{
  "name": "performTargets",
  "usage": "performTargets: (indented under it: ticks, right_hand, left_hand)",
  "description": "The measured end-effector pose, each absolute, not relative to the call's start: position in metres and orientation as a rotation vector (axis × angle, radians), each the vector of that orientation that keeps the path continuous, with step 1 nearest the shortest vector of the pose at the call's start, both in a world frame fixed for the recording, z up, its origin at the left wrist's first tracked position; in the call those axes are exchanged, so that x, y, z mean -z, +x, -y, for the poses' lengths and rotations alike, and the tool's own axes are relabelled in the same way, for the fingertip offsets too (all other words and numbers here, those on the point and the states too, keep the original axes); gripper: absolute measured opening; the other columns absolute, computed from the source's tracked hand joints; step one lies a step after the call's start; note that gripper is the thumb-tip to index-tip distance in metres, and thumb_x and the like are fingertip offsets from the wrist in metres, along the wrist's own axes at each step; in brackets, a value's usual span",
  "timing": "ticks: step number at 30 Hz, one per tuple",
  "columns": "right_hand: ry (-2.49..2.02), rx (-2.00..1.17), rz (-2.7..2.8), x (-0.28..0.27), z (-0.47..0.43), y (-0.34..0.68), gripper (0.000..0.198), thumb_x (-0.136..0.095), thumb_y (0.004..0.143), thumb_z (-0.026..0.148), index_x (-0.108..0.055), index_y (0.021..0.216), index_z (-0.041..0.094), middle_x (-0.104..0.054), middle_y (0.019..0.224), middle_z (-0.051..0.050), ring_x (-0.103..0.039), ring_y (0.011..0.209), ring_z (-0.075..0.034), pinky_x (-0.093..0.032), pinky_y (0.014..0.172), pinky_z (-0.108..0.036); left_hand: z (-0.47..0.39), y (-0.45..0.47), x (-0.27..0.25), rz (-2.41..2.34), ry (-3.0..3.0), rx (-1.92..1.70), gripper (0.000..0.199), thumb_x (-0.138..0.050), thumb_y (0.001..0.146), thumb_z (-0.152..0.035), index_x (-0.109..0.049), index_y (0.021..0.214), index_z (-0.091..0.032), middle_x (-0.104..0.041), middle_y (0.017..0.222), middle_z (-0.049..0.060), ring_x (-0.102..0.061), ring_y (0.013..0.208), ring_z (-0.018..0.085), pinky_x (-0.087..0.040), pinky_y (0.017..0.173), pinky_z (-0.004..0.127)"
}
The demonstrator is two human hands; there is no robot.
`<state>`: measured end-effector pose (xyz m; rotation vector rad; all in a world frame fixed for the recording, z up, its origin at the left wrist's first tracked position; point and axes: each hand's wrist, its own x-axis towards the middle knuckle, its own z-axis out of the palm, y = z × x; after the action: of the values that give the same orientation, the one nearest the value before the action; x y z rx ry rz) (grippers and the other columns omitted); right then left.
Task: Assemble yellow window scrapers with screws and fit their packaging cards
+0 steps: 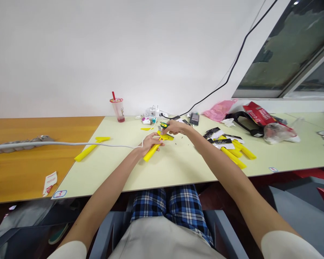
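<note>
Head view: a smooth, cream-coloured counter (175,169) carries the work. Toward its right lie several yellow tools (233,158), their long, plastic-looking handles overlapping, with flat black-and-white cards (223,142) over their ends. One bare tool (86,153), roughly T-shaped, lies alone at the left. Near the middle is the held tool (151,153), the fingers of the left hand (149,141) wrapped around it below its wide, flat head. The right hand (176,126) has its fingers closed on a small green cutter (164,125) at that head (whether they touch, I can't tell). Work seems partway: one piece perhaps finished, one in hand, the carded ones left.
</note>
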<state>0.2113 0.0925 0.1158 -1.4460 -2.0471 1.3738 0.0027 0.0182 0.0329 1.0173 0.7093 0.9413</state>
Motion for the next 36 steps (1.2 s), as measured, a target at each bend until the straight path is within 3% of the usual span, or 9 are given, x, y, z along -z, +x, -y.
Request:
performTargets:
  ticks: [8, 11, 16, 21, 26, 32, 36]
  right_hand:
    - [-1.576, -1.182, 2.095, -0.096, -0.097, 0.201, 0.059, -0.106, 0.054, 0.053, -0.061, 0.074, 0.020, -0.038, 0.053, 0.010, -0.028, 0.053, -0.008, -0.018, 0.046, -0.025]
    - [-1.517, -1.042, 2.080, -0.087, -0.100, 0.200, 0.060, -0.104, 0.057, 0.059, -0.063, 0.076, 0.019, -0.045, 0.059, 0.007, -0.036, 0.059, -0.010, -0.023, 0.051, -0.026]
    - [-1.263, -0.727, 1.857, -0.079, -0.106, 0.204, 0.061, -0.081, 0.082, 0.076, -0.052, 0.079, 0.023, -0.049, 0.074, 0.003, -0.043, 0.070, -0.015, -0.034, 0.061, -0.029]
    - [-0.956, -0.784, 1.575, -0.068, -0.109, 0.209, 0.050, -0.066, 0.099, 0.075, -0.048, 0.100, 0.028, -0.059, 0.083, 0.002, -0.060, 0.076, -0.019, -0.053, 0.073, -0.034]
    - [-0.680, -0.716, 1.372, -0.048, -0.105, 0.212, 0.053, -0.071, 0.098, 0.077, -0.048, 0.110, 0.030, -0.074, 0.099, -0.003, -0.074, 0.093, -0.023, -0.062, 0.096, -0.043]
    - [-0.694, -0.652, 1.292, -0.031, -0.101, 0.223, 0.053, -0.076, 0.097, 0.073, -0.048, 0.111, 0.030, -0.077, 0.103, -0.007, -0.081, 0.101, -0.029, -0.067, 0.095, -0.049]
    - [-0.689, -0.626, 1.300, -0.031, -0.097, 0.223, 0.052, -0.076, 0.098, 0.072, -0.049, 0.110, 0.030, -0.077, 0.102, -0.007, -0.083, 0.101, -0.030, -0.067, 0.088, -0.046]
  left_hand:
    - [-0.025, 0.002, -0.019, -0.772, 0.948, -0.932, 0.061, -0.102, 0.062, -0.015, -0.059, 0.105, -0.020, -0.075, 0.110, 0.009, -0.077, 0.082, 0.019, -0.050, 0.054, 0.021]
    - [-0.031, 0.000, -0.015, -0.787, 0.895, -0.967, 0.061, -0.100, 0.062, -0.012, -0.060, 0.108, -0.020, -0.075, 0.108, 0.009, -0.076, 0.080, 0.018, -0.047, 0.051, 0.021]
    - [-0.040, -0.002, -0.011, -0.813, 0.831, -0.900, 0.056, -0.097, 0.068, -0.006, -0.063, 0.110, -0.017, -0.077, 0.111, 0.012, -0.075, 0.080, 0.017, -0.049, 0.053, 0.021]
    - [-0.046, -0.006, -0.003, -0.803, 0.813, -0.876, 0.049, -0.095, 0.070, -0.004, -0.065, 0.108, -0.016, -0.077, 0.103, 0.010, -0.074, 0.079, 0.016, -0.050, 0.053, 0.020]
    - [-0.051, -0.015, -0.003, -0.805, 0.831, -0.904, 0.044, -0.092, 0.075, -0.003, -0.067, 0.109, -0.015, -0.077, 0.109, 0.012, -0.076, 0.085, 0.017, -0.050, 0.055, 0.019]
    - [-0.048, -0.024, -0.010, -0.805, 0.868, -0.910, 0.039, -0.090, 0.080, -0.006, -0.068, 0.111, -0.014, -0.073, 0.106, 0.010, -0.073, 0.084, 0.015, -0.050, 0.054, 0.018]
    - [-0.043, -0.022, -0.013, -0.728, 0.906, -0.781, 0.045, -0.091, 0.078, -0.006, -0.069, 0.116, -0.015, -0.073, 0.109, 0.011, -0.072, 0.080, 0.013, -0.048, 0.052, 0.017]
